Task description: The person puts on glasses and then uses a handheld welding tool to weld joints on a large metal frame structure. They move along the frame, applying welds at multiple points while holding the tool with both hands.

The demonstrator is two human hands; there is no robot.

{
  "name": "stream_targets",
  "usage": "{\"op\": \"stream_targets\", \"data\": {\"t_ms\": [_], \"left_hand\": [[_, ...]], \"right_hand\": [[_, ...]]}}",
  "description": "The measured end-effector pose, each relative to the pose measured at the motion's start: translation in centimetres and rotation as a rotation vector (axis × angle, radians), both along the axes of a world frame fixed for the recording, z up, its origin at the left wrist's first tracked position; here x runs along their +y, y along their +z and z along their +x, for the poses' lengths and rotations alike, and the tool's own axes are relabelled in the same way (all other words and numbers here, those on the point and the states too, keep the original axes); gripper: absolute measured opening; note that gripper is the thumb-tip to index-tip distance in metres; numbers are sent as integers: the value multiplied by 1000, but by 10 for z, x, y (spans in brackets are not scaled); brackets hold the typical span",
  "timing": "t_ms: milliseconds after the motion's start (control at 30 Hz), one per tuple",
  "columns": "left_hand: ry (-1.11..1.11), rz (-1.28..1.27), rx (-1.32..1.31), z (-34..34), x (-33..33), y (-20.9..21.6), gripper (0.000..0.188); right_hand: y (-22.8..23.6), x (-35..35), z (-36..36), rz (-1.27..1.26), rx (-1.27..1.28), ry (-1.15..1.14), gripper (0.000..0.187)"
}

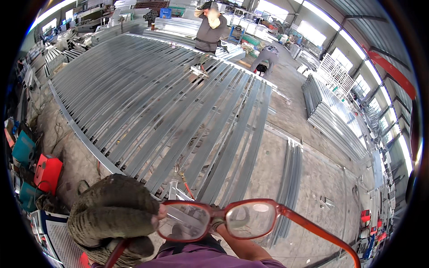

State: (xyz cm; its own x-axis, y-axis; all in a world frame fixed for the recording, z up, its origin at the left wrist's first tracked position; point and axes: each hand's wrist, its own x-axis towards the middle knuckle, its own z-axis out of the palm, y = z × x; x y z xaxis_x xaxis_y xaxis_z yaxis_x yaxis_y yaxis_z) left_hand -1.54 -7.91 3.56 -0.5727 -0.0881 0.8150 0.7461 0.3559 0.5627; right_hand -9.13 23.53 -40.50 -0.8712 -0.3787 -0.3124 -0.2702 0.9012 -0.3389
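Observation:
A pair of glasses (pixel 251 219) with reddish-brown frames hangs close in front of me, lenses facing forward and temples spread. My left hand (pixel 111 216), in a worn dark grey-green glove, is closed round its left side, with bare fingertips poking out by the left lens. Lower and farther off, my right hand (pixel 217 219) shows only in part behind the frame's bridge. It seems gloved, its forearm is bare, and its fingers are hidden. Beyond both hands lies a large panel of parallel grey metal slats (pixel 170 111) in a metal frame.
Red (pixel 48 173) and teal (pixel 24 147) machine boxes stand at the left. A bundle of metal profiles (pixel 289 178) lies on the floor to the right, with stacked panels (pixel 333 116) beyond. One person (pixel 210 29) stands behind the slats; another (pixel 267 58) bends down nearby.

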Motion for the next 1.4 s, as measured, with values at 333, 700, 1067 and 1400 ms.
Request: {"op": "stream_targets", "data": {"t_ms": [333,700,1067,1400], "left_hand": [[-158,-220,91,-15,-14,34,40],[-165,-272,-43,-2,-24,46,33],[67,98,31,17,4,-24,26],[339,352,50,39,-16,-67,22]], "right_hand": [[14,-3,1,26,-45,14,43],[-4,-24,-15,-69,140,45,40],[-1,-9,-12,-29,128,3,43],[-1,-4,-9,-22,115,-26,46]]}}
